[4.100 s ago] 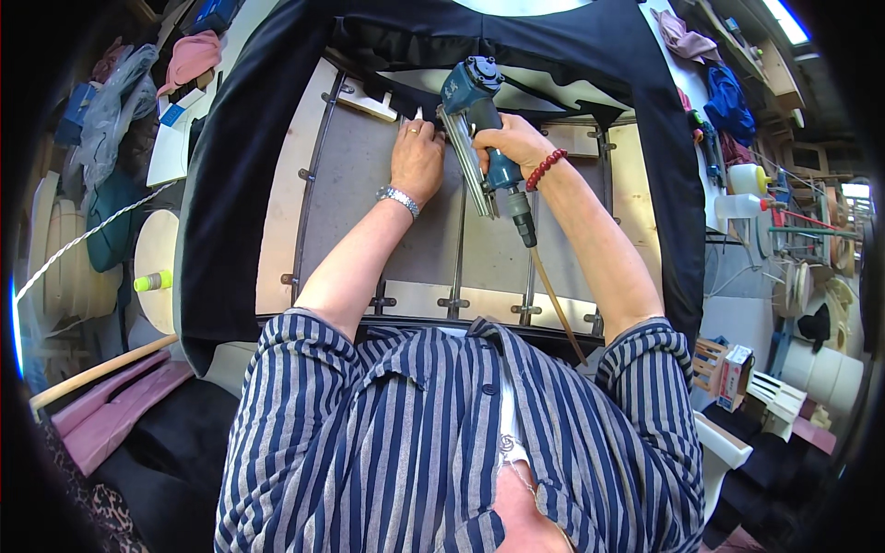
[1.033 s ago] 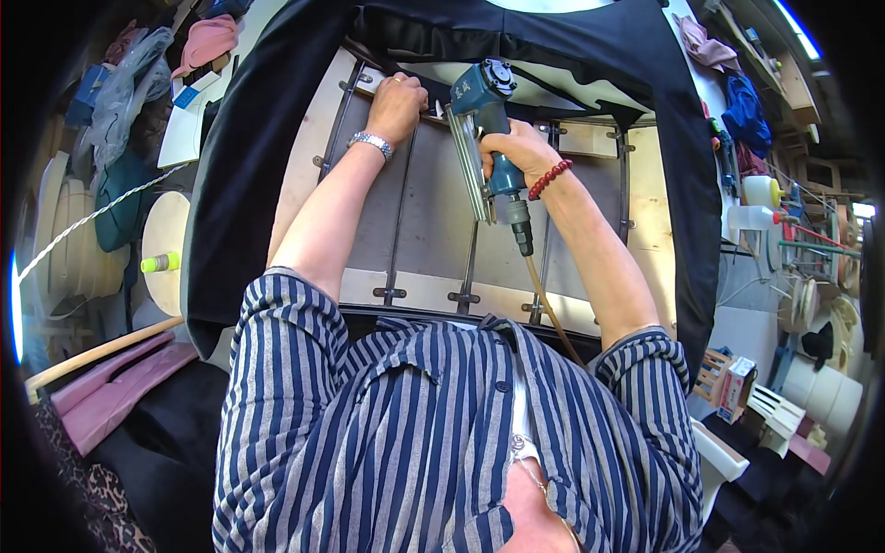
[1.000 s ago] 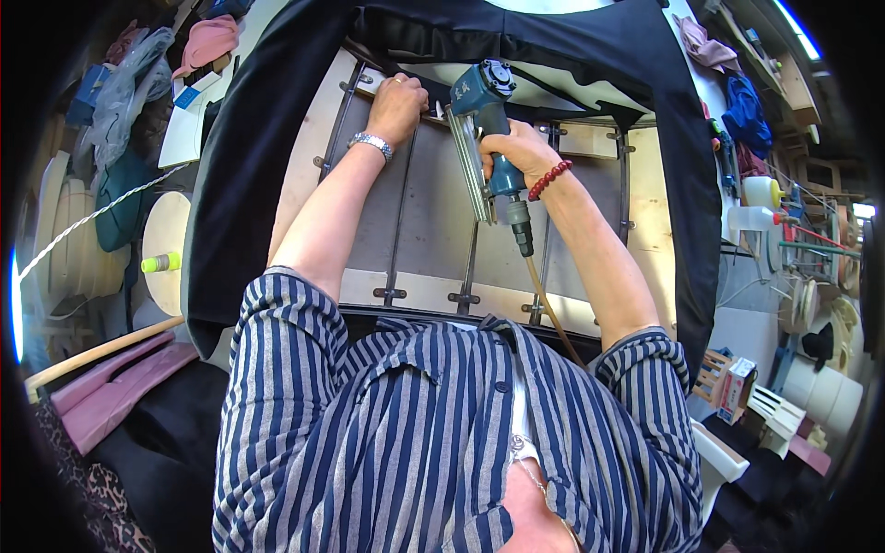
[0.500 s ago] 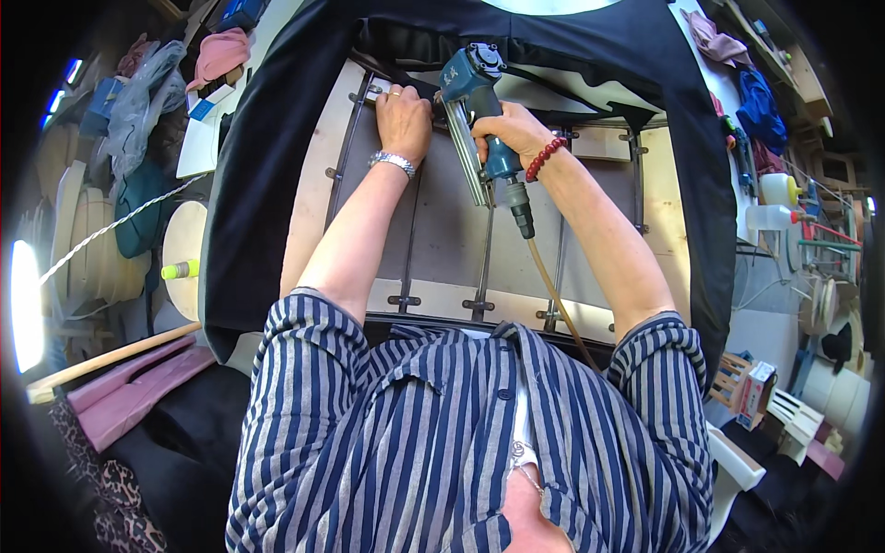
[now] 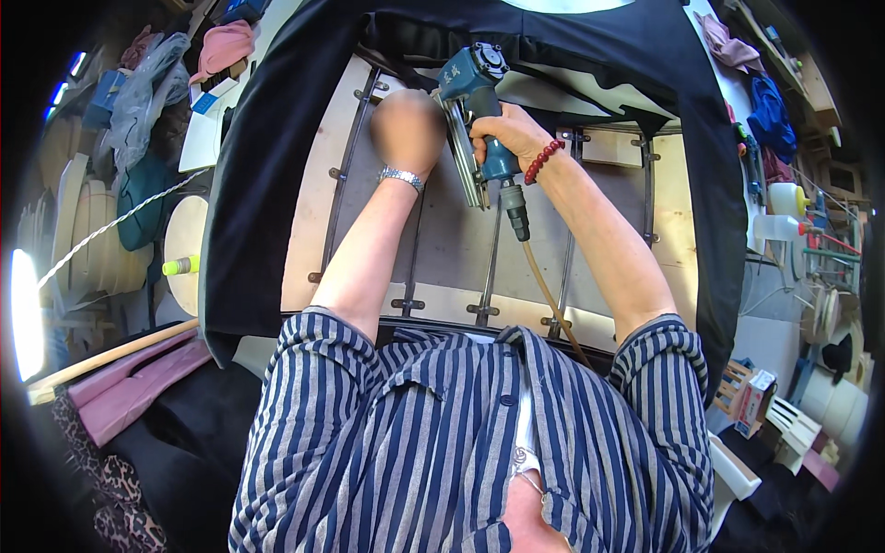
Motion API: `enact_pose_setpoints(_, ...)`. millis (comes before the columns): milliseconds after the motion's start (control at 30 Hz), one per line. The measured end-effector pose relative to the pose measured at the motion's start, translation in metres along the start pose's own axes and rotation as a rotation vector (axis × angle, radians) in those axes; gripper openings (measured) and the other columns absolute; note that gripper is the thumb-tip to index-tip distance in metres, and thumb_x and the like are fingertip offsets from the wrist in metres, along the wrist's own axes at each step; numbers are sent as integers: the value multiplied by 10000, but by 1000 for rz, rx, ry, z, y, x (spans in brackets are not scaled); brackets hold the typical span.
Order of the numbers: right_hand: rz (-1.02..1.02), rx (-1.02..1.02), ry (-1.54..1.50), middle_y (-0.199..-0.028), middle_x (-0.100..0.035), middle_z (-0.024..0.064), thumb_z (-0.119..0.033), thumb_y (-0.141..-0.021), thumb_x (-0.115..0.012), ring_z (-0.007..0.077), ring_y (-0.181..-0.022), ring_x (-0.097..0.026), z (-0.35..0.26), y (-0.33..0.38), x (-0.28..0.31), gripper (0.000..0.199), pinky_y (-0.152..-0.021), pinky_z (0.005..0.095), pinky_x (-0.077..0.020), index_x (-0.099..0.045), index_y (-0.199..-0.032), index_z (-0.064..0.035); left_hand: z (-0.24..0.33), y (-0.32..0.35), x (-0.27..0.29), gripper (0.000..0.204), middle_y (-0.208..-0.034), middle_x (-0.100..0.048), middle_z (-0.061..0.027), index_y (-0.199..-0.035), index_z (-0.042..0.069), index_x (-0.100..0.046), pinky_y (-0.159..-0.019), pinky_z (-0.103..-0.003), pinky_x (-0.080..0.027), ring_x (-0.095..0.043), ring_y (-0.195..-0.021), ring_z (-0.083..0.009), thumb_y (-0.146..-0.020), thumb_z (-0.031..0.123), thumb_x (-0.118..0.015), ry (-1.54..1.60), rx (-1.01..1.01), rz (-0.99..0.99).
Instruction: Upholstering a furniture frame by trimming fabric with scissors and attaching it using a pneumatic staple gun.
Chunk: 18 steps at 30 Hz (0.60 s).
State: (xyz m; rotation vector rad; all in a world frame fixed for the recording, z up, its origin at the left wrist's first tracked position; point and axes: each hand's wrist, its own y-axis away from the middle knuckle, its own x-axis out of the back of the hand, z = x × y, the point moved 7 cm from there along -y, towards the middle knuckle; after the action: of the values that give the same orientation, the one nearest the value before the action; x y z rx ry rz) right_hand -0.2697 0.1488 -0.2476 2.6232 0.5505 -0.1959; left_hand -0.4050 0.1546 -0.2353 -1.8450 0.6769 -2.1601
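My right hand [image 5: 514,138] is closed round the handle of a teal pneumatic staple gun [image 5: 458,76], with a slanted metal magazine on its left side. A tan air hose [image 5: 542,286] runs from its base down toward my body. My left hand [image 5: 406,134] is just left of the gun, at the far part of an upholstery frame [image 5: 668,194]; blur hides its fingers. Black fabric [image 5: 263,157] drapes over the frame's left, right and far sides. Folded fabric edges lie inside, near the gun's nose, whose exact contact I cannot make out.
Metal bars [image 5: 487,267] with brackets cross the frame's inside over a grey panel. On the left are a pink cloth [image 5: 224,48], a twisted white cord [image 5: 120,221] and a wooden pole [image 5: 120,358]. A blue cloth [image 5: 771,115] and plastic bottles [image 5: 772,228] stand on the right.
My left hand has shifted slightly right and nearer to me, closer to the staple gun. The gun and my right hand have hardly moved.
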Motion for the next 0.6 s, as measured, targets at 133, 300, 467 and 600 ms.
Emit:
enact_pose_setpoints(133, -22, -25, -26, -603, -562, 76, -32, -711, -576, 177, -502, -568, 3, 0, 3, 73, -513, 302, -483, -522, -760, -24, -4, 4, 3, 90, -803, -625, -62, -728, 139, -739, -806, -395, -373, -530, -913, -256, -718, 189, -665, -29, 67, -39)
enact_pose_setpoints(300, -41, -57, 4, -606, -557, 61, -52, -747, -569, 167, -520, -568, 2, 3, 0, 51, -539, 295, -485, -520, -749, -39, -11, 9, 9, 136, -822, -639, -79, -728, 106, -734, -816, -406, -381, -545, -915, -273, -738, 229, -676, 44, 142, -6)
enact_pose_setpoints(467, -61, -48, -14, -601, -552, 57, -54, -749, -567, 165, -525, -563, 5, 1, 1, 42, -550, 294, -486, -528, -750, -37, -7, 4, 10, 187, -827, -640, -87, -730, 85, -725, -817, -403, -380, -548, -922, -275, -759, 264, -678, 22, 173, -26)
enact_pose_setpoints(600, -73, -63, -68, -602, -545, 54, -48, -750, -563, 166, -530, -559, 8, -2, 3, 43, -549, 295, -486, -529, -775, -37, -6, -1, 4, 202, -840, -643, -87, -759, 85, -722, -814, -401, -378, -550, -928, -273, -772, 280, -668, -36, 195, -43)
